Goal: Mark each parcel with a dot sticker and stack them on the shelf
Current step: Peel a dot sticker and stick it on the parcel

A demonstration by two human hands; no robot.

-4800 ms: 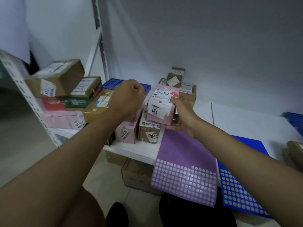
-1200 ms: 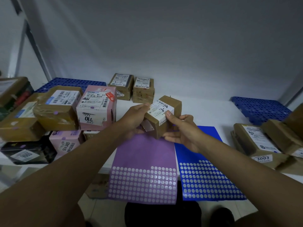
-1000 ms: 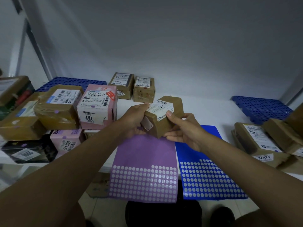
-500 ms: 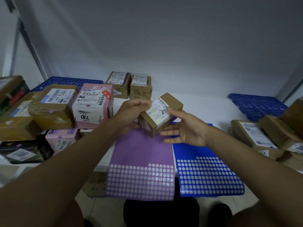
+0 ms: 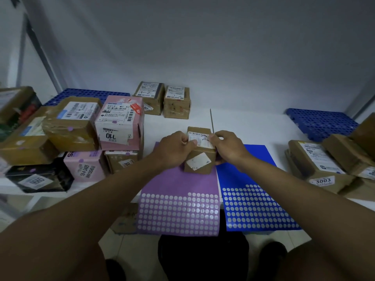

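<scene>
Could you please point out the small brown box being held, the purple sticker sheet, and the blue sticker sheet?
small brown box (image 5: 199,162): head view, front face.
purple sticker sheet (image 5: 178,184): head view, bare upper part.
blue sticker sheet (image 5: 257,209): head view, dotted area.

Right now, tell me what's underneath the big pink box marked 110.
The pink box sits on a smaller pink parcel and a brown carton. Only their front faces show; anything further back under it is covered.

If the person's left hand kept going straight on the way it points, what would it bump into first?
The left hand points right and slightly away, its fingers already touching the small brown parcel held between both hands. Past that, probably the right hand.
</scene>
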